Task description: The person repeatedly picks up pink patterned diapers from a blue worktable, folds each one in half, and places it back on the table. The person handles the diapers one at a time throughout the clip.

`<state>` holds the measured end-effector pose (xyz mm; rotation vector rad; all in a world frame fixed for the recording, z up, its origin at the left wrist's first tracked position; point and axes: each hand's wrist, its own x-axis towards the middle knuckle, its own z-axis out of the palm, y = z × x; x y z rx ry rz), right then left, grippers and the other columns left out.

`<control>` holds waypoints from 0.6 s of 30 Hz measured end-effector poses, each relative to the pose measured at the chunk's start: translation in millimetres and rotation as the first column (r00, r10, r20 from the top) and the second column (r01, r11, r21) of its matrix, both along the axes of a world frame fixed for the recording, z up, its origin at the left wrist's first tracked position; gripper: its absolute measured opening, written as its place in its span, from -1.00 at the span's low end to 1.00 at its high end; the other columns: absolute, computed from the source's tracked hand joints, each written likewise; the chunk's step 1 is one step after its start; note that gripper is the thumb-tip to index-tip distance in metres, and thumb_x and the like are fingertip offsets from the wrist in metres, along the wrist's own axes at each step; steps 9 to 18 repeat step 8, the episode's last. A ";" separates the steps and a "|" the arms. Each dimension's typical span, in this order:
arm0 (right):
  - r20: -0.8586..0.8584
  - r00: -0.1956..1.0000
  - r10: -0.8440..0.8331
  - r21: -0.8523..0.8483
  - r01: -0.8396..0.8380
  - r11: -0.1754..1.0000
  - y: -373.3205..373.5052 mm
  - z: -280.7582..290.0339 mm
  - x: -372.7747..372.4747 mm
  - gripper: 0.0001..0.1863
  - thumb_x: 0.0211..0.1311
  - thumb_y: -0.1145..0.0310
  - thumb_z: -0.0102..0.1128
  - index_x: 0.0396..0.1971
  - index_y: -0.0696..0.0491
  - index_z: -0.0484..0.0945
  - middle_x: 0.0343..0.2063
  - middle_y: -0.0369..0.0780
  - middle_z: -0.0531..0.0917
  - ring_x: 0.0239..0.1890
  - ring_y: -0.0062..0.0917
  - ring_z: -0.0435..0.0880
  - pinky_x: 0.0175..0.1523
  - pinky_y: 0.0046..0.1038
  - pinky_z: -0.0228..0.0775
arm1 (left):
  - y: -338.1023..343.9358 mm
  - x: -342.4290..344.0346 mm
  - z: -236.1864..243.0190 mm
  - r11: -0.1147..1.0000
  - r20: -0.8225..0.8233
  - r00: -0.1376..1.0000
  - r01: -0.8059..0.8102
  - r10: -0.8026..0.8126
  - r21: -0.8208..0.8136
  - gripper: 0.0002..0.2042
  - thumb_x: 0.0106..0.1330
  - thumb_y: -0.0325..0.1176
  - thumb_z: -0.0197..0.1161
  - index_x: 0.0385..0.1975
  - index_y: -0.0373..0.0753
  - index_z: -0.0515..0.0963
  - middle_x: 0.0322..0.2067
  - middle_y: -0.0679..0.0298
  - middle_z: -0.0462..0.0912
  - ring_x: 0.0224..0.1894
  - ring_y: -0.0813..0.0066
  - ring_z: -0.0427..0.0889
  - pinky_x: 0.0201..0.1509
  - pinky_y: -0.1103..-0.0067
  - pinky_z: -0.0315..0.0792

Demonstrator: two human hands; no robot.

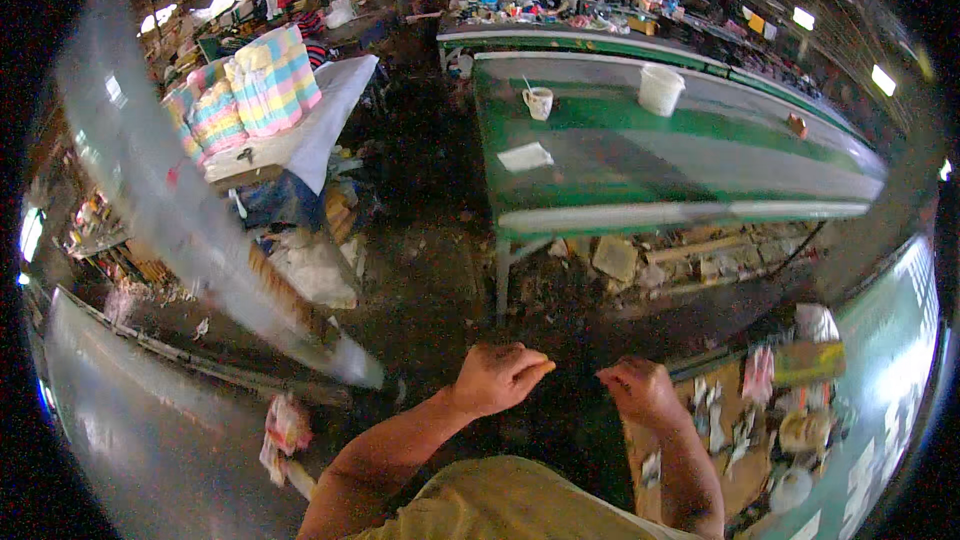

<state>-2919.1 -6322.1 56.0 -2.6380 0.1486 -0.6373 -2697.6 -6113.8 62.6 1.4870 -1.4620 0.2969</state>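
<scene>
My left hand (500, 380) is held out in front of my body at the lower middle, its fingers curled and the thumb pressed against them. What it pinches, if anything, is too small to make out. A little to the right, my right hand (640, 388) is also closed, fingers bent inward toward the left one. Its grip is partly hidden, and no object shows clearly in it. A dark gap of floor separates the two hands. Nearest to the right hand is a brown board (700, 440) with scraps of paper and cloth on it.
Ahead stands a long green table (600, 185) with a mug (538, 103), a white bucket (661, 90) and a white sheet (525, 157). A grey post (215, 230) slants at left. Behind it, checked fabric stacks (275, 85) lie on a table. Grey tabletops (150, 420) flank me.
</scene>
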 end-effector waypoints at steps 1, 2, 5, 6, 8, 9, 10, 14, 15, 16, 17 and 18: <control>-0.010 0.998 0.058 0.036 -0.058 0.998 -15.6 9.5 33.6 -0.89 0.20 0.53 0.50 -0.29 0.05 0.78 -0.40 -0.13 0.78 -0.36 -0.17 0.81 -0.25 -0.19 0.69 | -18.0 28.1 7.4 0.999 0.037 0.999 0.029 -0.030 0.030 -0.84 0.28 -0.32 0.60 -0.29 -0.09 0.70 -0.43 0.24 0.76 -0.49 0.24 0.75 -0.47 0.39 0.58; -0.013 0.993 0.113 0.036 -0.113 0.993 -28.6 16.5 62.8 -0.88 0.18 0.52 0.52 -0.29 0.05 0.78 -0.36 -0.14 0.80 -0.33 -0.17 0.82 -0.21 -0.19 0.70 | -32.8 53.4 9.4 0.999 0.032 0.999 -0.001 -0.001 0.050 -0.85 0.28 -0.32 0.59 -0.29 -0.09 0.71 -0.43 0.24 0.76 -0.48 0.23 0.76 -0.46 0.38 0.59; 0.101 0.980 0.173 -0.054 -0.168 0.984 -67.4 57.9 166.8 -0.81 0.13 0.48 0.58 -0.26 0.05 0.76 -0.23 -0.15 0.83 -0.22 -0.19 0.84 -0.09 -0.20 0.71 | -74.4 150.4 7.5 0.991 -0.053 0.995 -0.084 0.090 0.101 -0.90 0.30 -0.31 0.56 -0.29 -0.09 0.76 -0.41 0.25 0.78 -0.42 0.21 0.80 -0.40 0.36 0.63; 0.219 0.968 0.127 -0.122 -0.102 0.987 -81.5 79.0 199.6 -0.77 0.11 0.45 0.60 -0.23 0.05 0.75 -0.17 -0.15 0.83 -0.18 -0.19 0.84 -0.05 -0.20 0.71 | -87.3 190.3 3.2 0.982 -0.015 0.986 -0.165 0.167 0.094 -0.90 0.30 -0.31 0.55 -0.27 -0.09 0.77 -0.40 0.25 0.79 -0.42 0.21 0.80 -0.38 0.37 0.65; 0.340 0.940 0.019 -0.344 0.106 0.933 -116.0 136.6 242.1 -0.61 0.10 0.34 0.62 -0.09 0.07 0.70 -0.03 -0.09 0.82 -0.05 -0.15 0.82 0.12 -0.13 0.68 | -111.0 273.9 -9.7 0.943 0.048 0.950 -0.311 0.307 0.117 -0.90 0.30 -0.32 0.54 -0.25 -0.08 0.79 -0.37 0.24 0.81 -0.42 0.21 0.81 -0.33 0.38 0.67; 0.340 0.940 0.019 -0.344 0.106 0.933 -116.0 136.6 242.1 -0.61 0.10 0.34 0.62 -0.09 0.07 0.70 -0.03 -0.09 0.82 -0.05 -0.15 0.82 0.12 -0.13 0.68 | -111.0 273.9 -9.7 0.943 0.048 0.950 -0.311 0.307 0.117 -0.90 0.30 -0.32 0.54 -0.25 -0.08 0.79 -0.37 0.24 0.81 -0.42 0.21 0.81 -0.33 0.38 0.67; 0.340 0.940 0.019 -0.344 0.106 0.933 -116.0 136.6 242.1 -0.61 0.10 0.34 0.62 -0.09 0.07 0.70 -0.03 -0.09 0.82 -0.05 -0.15 0.82 0.12 -0.13 0.68 | -111.0 273.9 -9.7 0.943 0.048 0.950 -0.311 0.307 0.117 -0.90 0.30 -0.32 0.54 -0.25 -0.08 0.79 -0.37 0.24 0.81 -0.42 0.21 0.81 -0.33 0.38 0.67; 0.340 0.940 0.019 -0.344 0.106 0.933 -116.0 136.6 242.1 -0.61 0.10 0.34 0.62 -0.09 0.07 0.70 -0.03 -0.09 0.82 -0.05 -0.15 0.82 0.12 -0.13 0.68 | -111.0 273.9 -9.7 0.943 0.048 0.950 -0.311 0.307 0.117 -0.90 0.30 -0.32 0.54 -0.25 -0.08 0.79 -0.37 0.24 0.81 -0.42 0.21 0.81 -0.33 0.38 0.67; 0.340 0.940 0.019 -0.344 0.106 0.933 -116.0 136.6 242.1 -0.61 0.10 0.34 0.62 -0.09 0.07 0.70 -0.03 -0.09 0.82 -0.05 -0.15 0.82 0.12 -0.13 0.68 | -111.0 273.9 -9.7 0.943 0.048 0.950 -0.311 0.307 0.117 -0.90 0.30 -0.32 0.54 -0.25 -0.08 0.79 -0.37 0.24 0.81 -0.42 0.21 0.81 -0.33 0.38 0.67; 0.340 0.940 0.019 -0.344 0.106 0.933 -116.0 136.6 242.1 -0.61 0.10 0.34 0.62 -0.09 0.07 0.70 -0.03 -0.09 0.82 -0.05 -0.15 0.82 0.12 -0.13 0.68 | -111.0 273.9 -9.7 0.943 0.048 0.950 -0.311 0.307 0.117 -0.90 0.30 -0.32 0.54 -0.25 -0.08 0.79 -0.37 0.24 0.81 -0.42 0.21 0.81 -0.33 0.38 0.67; 0.340 0.940 0.019 -0.344 0.106 0.933 -116.0 136.6 242.1 -0.61 0.10 0.34 0.62 -0.09 0.07 0.70 -0.03 -0.09 0.82 -0.05 -0.15 0.82 0.12 -0.13 0.68 | -111.0 273.9 -9.7 0.943 0.048 0.950 -0.311 0.307 0.117 -0.90 0.30 -0.32 0.54 -0.25 -0.08 0.79 -0.37 0.24 0.81 -0.42 0.21 0.81 -0.33 0.38 0.67; 0.340 0.940 0.019 -0.344 0.106 0.933 -116.0 136.6 242.1 -0.61 0.10 0.34 0.62 -0.09 0.07 0.70 -0.03 -0.09 0.82 -0.05 -0.15 0.82 0.12 -0.13 0.68 | -111.0 273.9 -9.7 0.943 0.048 0.950 -0.311 0.307 0.117 -0.90 0.30 -0.32 0.54 -0.25 -0.08 0.79 -0.37 0.24 0.81 -0.42 0.21 0.81 -0.33 0.38 0.67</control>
